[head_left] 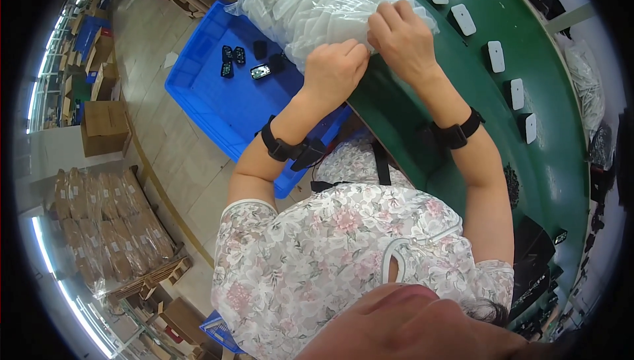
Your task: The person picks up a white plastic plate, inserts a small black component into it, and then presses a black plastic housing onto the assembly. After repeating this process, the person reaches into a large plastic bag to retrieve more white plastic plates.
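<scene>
A large clear plastic bag (310, 3), packed with flat white pieces, lies on the green table and reaches out over the blue bin. My left hand (335, 69) is closed at the bag's near edge, its fingers pinching the plastic. Close beside it to the right, my right hand (401, 40) also grips the edge, fingers bent down on the film. The fingertips of both hands are partly hidden, and a black band circles each wrist.
Left of the table stands a blue bin (224, 112) with several small black cases (227, 62) and one with an exposed circuit board (261, 71). White-topped devices (495, 56) line the green table (462, 73). A pallet of wrapped brown packages (109, 218) stands at far left.
</scene>
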